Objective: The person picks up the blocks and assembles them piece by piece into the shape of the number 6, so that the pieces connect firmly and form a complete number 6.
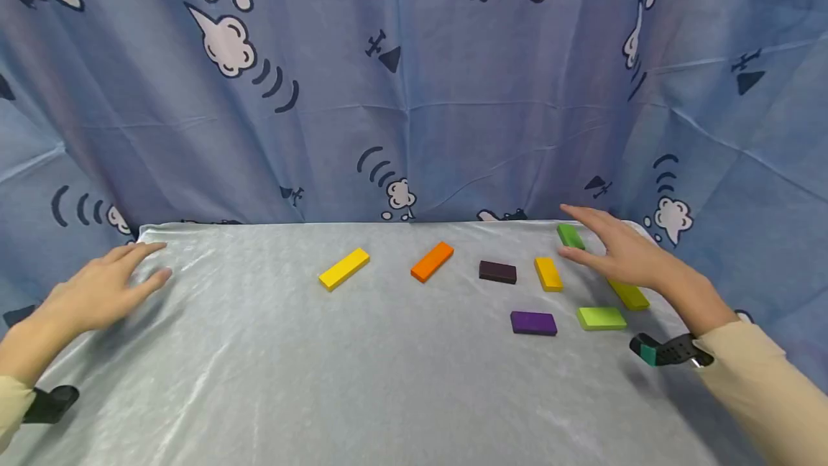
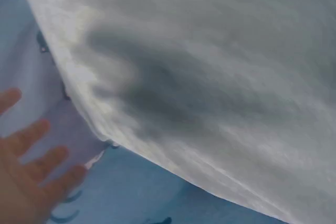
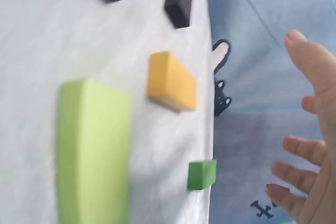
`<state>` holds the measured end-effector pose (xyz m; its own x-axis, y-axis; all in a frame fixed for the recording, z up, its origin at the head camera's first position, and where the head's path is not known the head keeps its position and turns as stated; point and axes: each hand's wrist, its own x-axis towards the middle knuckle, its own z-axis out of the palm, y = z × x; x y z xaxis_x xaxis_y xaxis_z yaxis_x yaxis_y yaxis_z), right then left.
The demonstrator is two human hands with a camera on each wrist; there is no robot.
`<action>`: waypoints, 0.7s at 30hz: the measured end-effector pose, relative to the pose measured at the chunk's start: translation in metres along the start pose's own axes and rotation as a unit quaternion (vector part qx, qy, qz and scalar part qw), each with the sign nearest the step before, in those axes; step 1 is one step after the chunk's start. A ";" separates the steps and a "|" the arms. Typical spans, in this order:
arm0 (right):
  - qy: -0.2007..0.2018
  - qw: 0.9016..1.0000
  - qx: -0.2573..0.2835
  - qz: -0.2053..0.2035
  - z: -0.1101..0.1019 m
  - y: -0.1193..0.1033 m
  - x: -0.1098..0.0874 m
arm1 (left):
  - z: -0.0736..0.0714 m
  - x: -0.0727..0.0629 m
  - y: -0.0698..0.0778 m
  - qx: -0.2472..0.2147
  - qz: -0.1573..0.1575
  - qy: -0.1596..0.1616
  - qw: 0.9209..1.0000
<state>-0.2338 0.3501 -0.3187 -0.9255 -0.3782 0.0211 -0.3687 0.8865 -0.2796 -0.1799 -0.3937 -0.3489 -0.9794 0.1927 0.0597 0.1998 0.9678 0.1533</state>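
Note:
My left hand [image 1: 97, 293] hovers over the left edge of the cloth-covered table, fingers spread and holding nothing. The right hand [image 1: 624, 247] hangs over the far right corner, fingers apart, with nothing in it. In the head view it overlaps a green block [image 1: 571, 236] and an olive-yellow block [image 1: 629, 296], hiding part of each. Close by lie an amber block [image 1: 548, 275] and a lime green block [image 1: 601, 318]. A purple block [image 1: 533, 323] and a dark brown block [image 1: 497, 272] are further left. The right wrist view shows the amber block [image 3: 172, 82] near the table's edge.
An orange block [image 1: 432, 262] and a yellow block [image 1: 344, 269] lie near the middle of the pale grey tablecloth [image 1: 310, 380]. Behind the table hangs a blue curtain [image 1: 453, 92] with printed planes and clouds. Each wrist wears a dark strap [image 1: 673, 349].

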 end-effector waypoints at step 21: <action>0.000 0.964 0.251 -0.087 0.029 -0.013 0.058 | 0.003 0.037 0.050 -0.343 0.042 -0.031 0.938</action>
<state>-0.2803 0.3089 -0.3421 -0.8535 -0.5093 0.1106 -0.4301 0.5684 -0.7014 -0.2065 -0.3373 -0.3424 -0.9551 0.2926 0.0460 0.2262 0.6205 0.7509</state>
